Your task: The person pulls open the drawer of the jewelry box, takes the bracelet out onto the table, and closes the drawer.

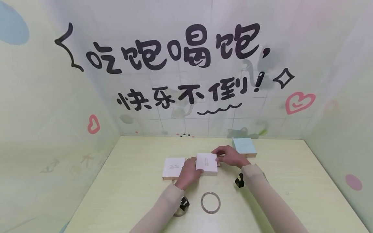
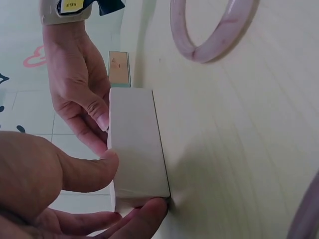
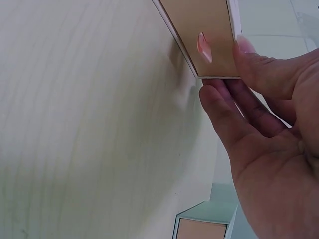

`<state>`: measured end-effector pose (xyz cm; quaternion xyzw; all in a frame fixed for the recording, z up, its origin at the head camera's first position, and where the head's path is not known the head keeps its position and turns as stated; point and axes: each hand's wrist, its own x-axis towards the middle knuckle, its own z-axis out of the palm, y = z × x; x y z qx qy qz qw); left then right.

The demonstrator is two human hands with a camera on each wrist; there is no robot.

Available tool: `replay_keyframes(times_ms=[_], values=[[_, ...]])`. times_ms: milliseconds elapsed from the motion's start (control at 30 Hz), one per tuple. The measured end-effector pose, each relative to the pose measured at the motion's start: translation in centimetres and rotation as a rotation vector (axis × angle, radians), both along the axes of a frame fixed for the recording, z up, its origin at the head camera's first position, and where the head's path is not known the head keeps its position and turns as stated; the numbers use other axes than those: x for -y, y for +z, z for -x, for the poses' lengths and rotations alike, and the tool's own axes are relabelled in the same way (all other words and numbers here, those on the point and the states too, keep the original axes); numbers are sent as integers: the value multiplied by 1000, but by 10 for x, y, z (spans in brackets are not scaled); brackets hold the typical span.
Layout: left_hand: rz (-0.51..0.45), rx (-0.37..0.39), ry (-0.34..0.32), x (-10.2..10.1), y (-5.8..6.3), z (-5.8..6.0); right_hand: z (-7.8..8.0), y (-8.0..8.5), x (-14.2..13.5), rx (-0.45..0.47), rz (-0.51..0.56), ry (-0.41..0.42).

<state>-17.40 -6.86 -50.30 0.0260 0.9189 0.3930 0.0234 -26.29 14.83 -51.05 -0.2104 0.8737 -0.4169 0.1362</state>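
Note:
A small white box [image 1: 207,164] with printed lettering on its lid is between my two hands. My left hand [image 1: 189,173] grips its left side, the thumb [image 2: 92,172] along the top edge and fingers against the end. At the far right corner my right hand [image 1: 231,157] pinches the box, thumb on the upper edge and fingertips along the far side. A tan end face [image 3: 194,20] of the box, with a small pinkish pull tab [image 3: 204,48], shows in the right wrist view. Left of my left hand lies a second white box [image 1: 172,168].
A light blue box [image 1: 244,146] with a tan side stands at the back right. Closer to me lies a greyish-pink bangle [image 1: 202,202]; a second bangle [image 1: 180,215] is partly hidden under my left wrist. A printed wall [image 1: 186,126] bounds the table's back.

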Motion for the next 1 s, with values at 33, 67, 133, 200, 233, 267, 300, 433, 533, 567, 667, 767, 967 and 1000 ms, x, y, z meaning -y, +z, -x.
replay_keyframes(times_ms=[33,67,133,200,233,267,300,433,533,567,667,767,967,1000], values=[[3,5,-2,1,0,1,0,0,0,1,0,2],[3,11,-4,1,1,2,0,0,-1,6,1,1],[2,21,-6,2,1,4,-1,0,-2,14,5,3],[-6,34,-5,3,2,7,-3,0,-4,23,6,3],[-9,40,-8,3,2,9,-4,0,-5,31,7,-4],[-13,41,-10,3,3,11,-5,0,-6,36,7,-15],[-16,42,-16,3,4,13,-6,1,-7,40,8,-26],[-18,48,-24,3,5,19,-14,-1,-12,30,-9,-68],[-19,48,-21,2,6,23,-20,-2,-15,8,-8,-88],[-20,48,-19,2,6,24,-22,-2,-15,3,-4,-97],[-25,41,-22,2,6,29,-30,-5,-18,-13,13,-138],[-48,43,-29,1,6,34,-38,-9,-19,-34,30,-186],[-37,80,-47,1,8,44,-59,-11,-9,-23,36,-298],[-27,82,-52,1,9,44,-63,-11,-6,-19,36,-312]])
